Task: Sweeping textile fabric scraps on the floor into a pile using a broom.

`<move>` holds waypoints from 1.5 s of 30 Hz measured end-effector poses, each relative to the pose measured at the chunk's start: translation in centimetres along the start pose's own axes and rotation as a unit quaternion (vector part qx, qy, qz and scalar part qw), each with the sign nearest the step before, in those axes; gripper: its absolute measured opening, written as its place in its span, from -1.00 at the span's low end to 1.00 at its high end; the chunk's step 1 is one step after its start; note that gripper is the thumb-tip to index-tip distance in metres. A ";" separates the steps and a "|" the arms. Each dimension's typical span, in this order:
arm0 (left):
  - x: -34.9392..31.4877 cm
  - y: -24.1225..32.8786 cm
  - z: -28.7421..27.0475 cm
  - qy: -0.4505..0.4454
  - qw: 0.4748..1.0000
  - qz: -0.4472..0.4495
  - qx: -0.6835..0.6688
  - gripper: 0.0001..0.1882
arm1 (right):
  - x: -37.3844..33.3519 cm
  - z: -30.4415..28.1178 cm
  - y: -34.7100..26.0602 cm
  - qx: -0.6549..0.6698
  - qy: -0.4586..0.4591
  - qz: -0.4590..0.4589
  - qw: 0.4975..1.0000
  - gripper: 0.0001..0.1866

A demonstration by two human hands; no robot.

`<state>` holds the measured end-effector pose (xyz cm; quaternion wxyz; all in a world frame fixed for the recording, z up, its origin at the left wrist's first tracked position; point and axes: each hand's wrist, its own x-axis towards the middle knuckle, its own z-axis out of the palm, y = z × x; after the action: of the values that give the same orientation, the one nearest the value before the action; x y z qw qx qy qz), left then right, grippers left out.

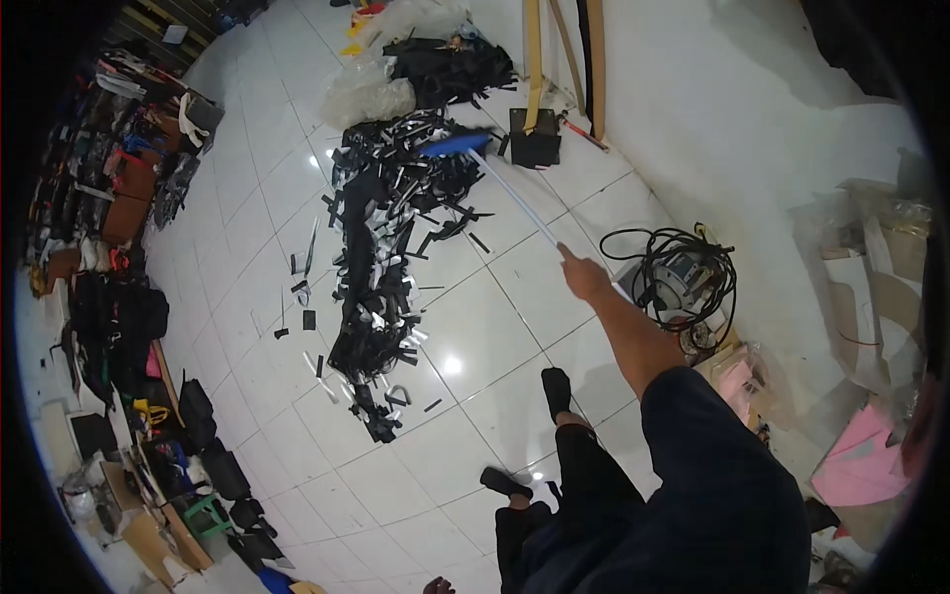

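My right hand (586, 276) is closed around the pale blue handle of a broom (519, 200), with the arm stretched forward. The broom's blue head (456, 146) rests at the upper right of a long heap of black and white strip scraps (374, 257) on the tiled floor. My left hand (438, 586) hangs low at the bottom edge of the picture, away from the broom. Only a small part of it shows, and its fingers are cut off and unclear.
A coil of black cable (693, 282) lies around a grey machine by the right wall. Clear plastic bags (368, 91) and black material sit behind the heap. Crowded goods (129, 188) line the left side. Pink sheets (863, 457) stand at the right.
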<state>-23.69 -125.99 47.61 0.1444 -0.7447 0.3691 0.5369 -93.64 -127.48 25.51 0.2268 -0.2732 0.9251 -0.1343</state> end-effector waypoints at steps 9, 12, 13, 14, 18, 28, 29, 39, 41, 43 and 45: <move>-1.0 0.3 3.6 0.049 0.990 -0.012 -0.130 -0.57 | -19.0 0.8 6.2 -0.016 -0.127 0.011 0.992 -0.49; -3.4 -0.5 6.8 0.041 0.994 0.000 -0.097 -0.55 | -22.4 2.9 6.1 -0.047 -0.182 0.021 0.982 -0.47; -4.4 0.0 7.6 0.029 0.996 -0.043 -0.074 -0.53 | -21.8 3.8 6.2 -0.061 -0.197 0.017 0.978 -0.46; -5.0 -0.2 8.1 0.035 0.995 -0.048 -0.084 -0.53 | -20.3 5.1 6.0 -0.051 -0.199 0.017 0.978 -0.46; -6.3 -2.5 9.0 0.058 0.988 -0.023 -0.142 -0.53 | -0.9 8.6 1.2 -0.058 -0.163 0.030 0.984 -0.48; -8.8 -12.3 11.2 0.107 0.952 -0.097 -0.270 -0.53 | 14.4 -3.8 -10.6 0.046 -0.002 -0.088 0.995 -0.48; -8.5 -12.7 11.6 0.069 0.956 -0.096 -0.269 -0.53 | 13.4 -2.4 -8.4 0.016 0.001 -0.108 0.994 -0.47; -3.0 -14.8 11.0 0.037 0.964 -0.124 -0.234 -0.57 | -16.7 1.2 -7.7 0.028 -0.086 -0.098 0.991 -0.59; -1.1 -16.8 8.9 0.049 0.961 -0.113 -0.248 -0.57 | -18.9 3.2 -6.0 0.034 -0.119 -0.126 0.984 -0.61; 1.2 -19.5 6.5 0.042 0.960 -0.108 -0.254 -0.56 | -23.2 5.1 -7.2 0.042 -0.143 -0.109 0.983 -0.61; 3.3 -22.5 3.8 0.048 0.958 -0.097 -0.267 -0.56 | -28.9 4.4 -12.6 0.078 -0.229 0.011 0.970 -0.64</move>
<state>-10.00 -109.54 39.08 -0.0267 -0.8134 0.1449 0.5627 -64.29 -121.95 36.43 0.4543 -0.2681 0.8384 -0.1374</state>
